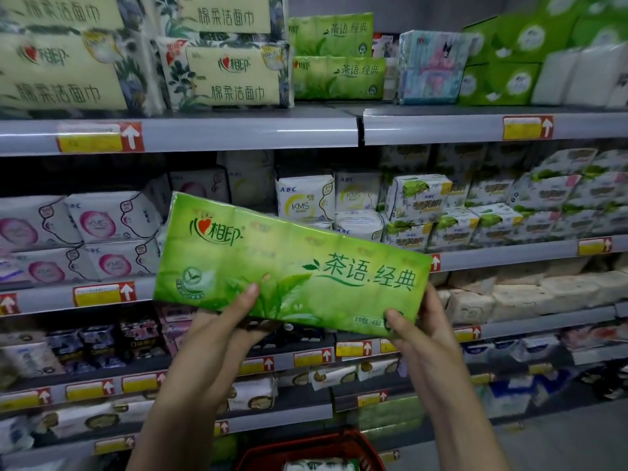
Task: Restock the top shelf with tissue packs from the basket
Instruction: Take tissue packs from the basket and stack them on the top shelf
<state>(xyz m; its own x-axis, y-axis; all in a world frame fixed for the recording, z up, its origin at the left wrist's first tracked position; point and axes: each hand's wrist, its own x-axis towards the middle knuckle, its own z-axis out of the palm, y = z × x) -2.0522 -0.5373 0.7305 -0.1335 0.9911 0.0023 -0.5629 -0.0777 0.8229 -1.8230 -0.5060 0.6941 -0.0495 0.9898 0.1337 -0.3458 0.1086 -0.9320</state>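
1. Here we hold a green tissue pack (292, 266) before the middle shelves (509, 256), tilted, its right end lower.
2. Our left hand (217, 338) clasps its lower edge, fingers (248, 297) wrapped on it with the thumb in front; our right hand (424, 334) pinches the lower right corner likewise.
3. Two matching green packs (336, 59) lie stacked on the top shelf (204, 134), beside cream facial-towel packs (231, 76).
4. The red basket (306, 448) sits below our wrists, holding something pale.

I face a grey shelving rack (509, 257) whose tiers run left to right, their edges carrying yellow price tags (90, 141). Grey floor (560, 440) shows at the near right.
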